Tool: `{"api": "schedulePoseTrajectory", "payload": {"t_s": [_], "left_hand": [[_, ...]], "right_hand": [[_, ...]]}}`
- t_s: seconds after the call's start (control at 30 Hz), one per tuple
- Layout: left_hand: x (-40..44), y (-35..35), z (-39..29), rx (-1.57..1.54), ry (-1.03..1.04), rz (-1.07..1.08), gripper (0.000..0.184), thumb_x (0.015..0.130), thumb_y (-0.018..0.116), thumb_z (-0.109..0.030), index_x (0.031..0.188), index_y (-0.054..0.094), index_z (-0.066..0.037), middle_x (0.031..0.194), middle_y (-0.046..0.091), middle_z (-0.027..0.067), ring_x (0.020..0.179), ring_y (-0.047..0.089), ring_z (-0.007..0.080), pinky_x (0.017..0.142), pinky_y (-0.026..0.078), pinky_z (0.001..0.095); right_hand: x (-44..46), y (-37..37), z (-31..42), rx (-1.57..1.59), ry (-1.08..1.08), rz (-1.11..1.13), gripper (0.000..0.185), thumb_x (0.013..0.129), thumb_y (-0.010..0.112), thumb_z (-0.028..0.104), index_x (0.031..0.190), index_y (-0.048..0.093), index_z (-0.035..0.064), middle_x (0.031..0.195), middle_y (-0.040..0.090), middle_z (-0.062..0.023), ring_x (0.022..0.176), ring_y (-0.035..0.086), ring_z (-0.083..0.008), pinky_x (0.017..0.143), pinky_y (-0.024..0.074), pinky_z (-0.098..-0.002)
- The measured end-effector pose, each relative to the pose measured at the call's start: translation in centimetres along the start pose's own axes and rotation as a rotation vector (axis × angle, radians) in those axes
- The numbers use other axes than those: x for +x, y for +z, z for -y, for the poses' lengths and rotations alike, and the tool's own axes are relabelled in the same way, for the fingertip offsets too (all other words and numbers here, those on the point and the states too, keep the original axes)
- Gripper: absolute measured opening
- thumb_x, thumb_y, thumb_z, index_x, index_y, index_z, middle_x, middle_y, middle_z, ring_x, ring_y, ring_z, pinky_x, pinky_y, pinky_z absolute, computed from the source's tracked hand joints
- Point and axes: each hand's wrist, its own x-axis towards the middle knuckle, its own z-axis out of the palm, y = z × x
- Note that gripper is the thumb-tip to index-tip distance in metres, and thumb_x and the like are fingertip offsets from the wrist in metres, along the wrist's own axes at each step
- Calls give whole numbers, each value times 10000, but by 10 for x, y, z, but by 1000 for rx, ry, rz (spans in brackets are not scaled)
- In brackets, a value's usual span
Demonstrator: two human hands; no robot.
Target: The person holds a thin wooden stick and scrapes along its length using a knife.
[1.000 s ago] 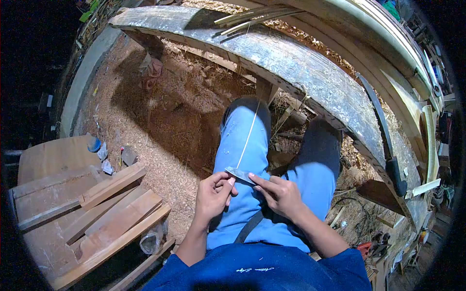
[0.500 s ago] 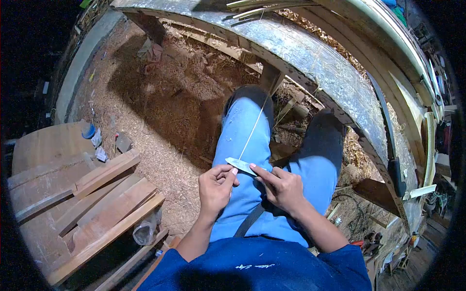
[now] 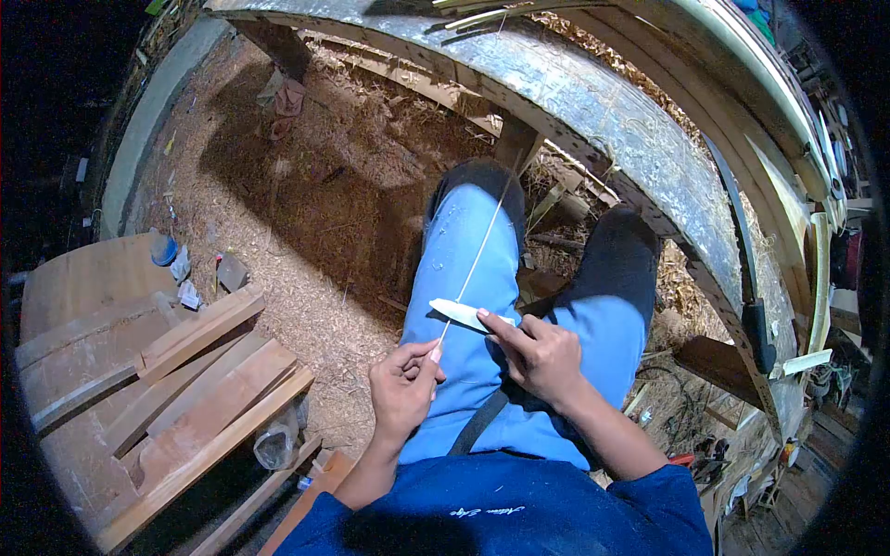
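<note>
Above my lap, my left hand point(image 3: 400, 389) pinches the near end of a thin, pale stick point(image 3: 479, 246). The stick slants up and away across my thigh towards the bench edge. My right hand point(image 3: 540, 354) is closed round a knife, with the index finger stretched along the back of the blade point(image 3: 456, 313). The knife's handle is hidden in my palm. Its bright blade points left and lies across the stick, just beyond my left fingertips.
A worn bench point(image 3: 593, 102) curves in front of my knees, with a handsaw point(image 3: 756, 324) on its right part. Long pale strips point(image 3: 519, 13) lie at its far side. Wooden boards point(image 3: 213, 398) are stacked at left. Wood shavings point(image 3: 306, 324) cover the floor.
My left hand has drawn back towards me and left along with the stick's end, away from the blade. The right hand and knife have stayed almost in place, the blade's face catching more light.
</note>
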Motion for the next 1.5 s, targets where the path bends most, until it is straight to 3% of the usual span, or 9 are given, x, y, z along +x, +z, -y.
{"api": "schedulePoseTrajectory", "payload": {"t_s": [0.17,0.37,0.57,0.63,0.7,1.17,1.3,1.43,1.5], "left_hand": [[-16,-11,7,4,9,-16,167,1013,705,-22,1159,750,44,738,701,56,548,563,41,478,432,210],[-46,-29,10,7,-60,4,164,1019,700,-29,1157,748,43,745,706,62,575,589,52,506,454,211],[-24,-26,9,45,-49,-17,172,1023,693,-29,1170,740,47,757,714,73,575,591,56,512,457,209],[-9,-9,-3,30,-42,-37,172,1024,693,-32,1166,737,56,761,717,75,573,592,55,506,450,205],[6,1,0,-37,-14,-44,181,1016,712,-44,1163,736,60,764,723,76,563,587,48,497,441,201],[15,19,-4,87,58,-103,167,993,763,-95,1121,788,10,746,741,46,570,588,29,507,438,200],[16,19,1,108,98,-121,164,985,767,-75,1120,789,14,750,745,50,634,657,54,560,490,208],[12,22,-2,138,82,-132,165,977,771,-60,1120,787,22,757,748,56,673,687,69,596,518,215],[12,22,-4,118,88,-127,167,975,772,-56,1120,785,25,766,750,60,688,692,71,611,527,214]], "right_hand": [[2,2,-3,-38,-31,11,495,954,759,328,1438,669,373,697,536,-56,505,578,-248,461,463,-418],[24,-10,-22,-51,214,-52,491,966,750,274,1441,664,362,701,557,-70,551,612,-279,507,498,-456],[16,-7,-10,53,52,-1,493,957,763,290,1435,670,365,669,529,-67,513,576,-268,475,469,-437],[8,-11,1,75,-21,83,463,932,784,212,1386,727,287,669,556,-65,509,565,-243,482,455,-405],[0,-12,8,89,-52,120,467,917,799,232,1376,734,292,653,549,-56,503,560,-241,475,450,-408],[2,-11,-5,15,80,-6,542,938,763,255,1459,651,359,683,536,-61,500,571,-251,460,469,-431],[-3,-15,-3,3,-16,136,537,925,767,256,1442,665,353,710,579,-71,523,603,-262,472,484,-430],[19,-22,-17,-43,201,14,566,910,765,222,1451,656,348,735,602,-81,558,632,-282,480,494,-440],[10,-22,-11,-40,60,81,578,888,776,224,1439,666,357,747,608,-74,557,634,-271,479,500,-440]]}}
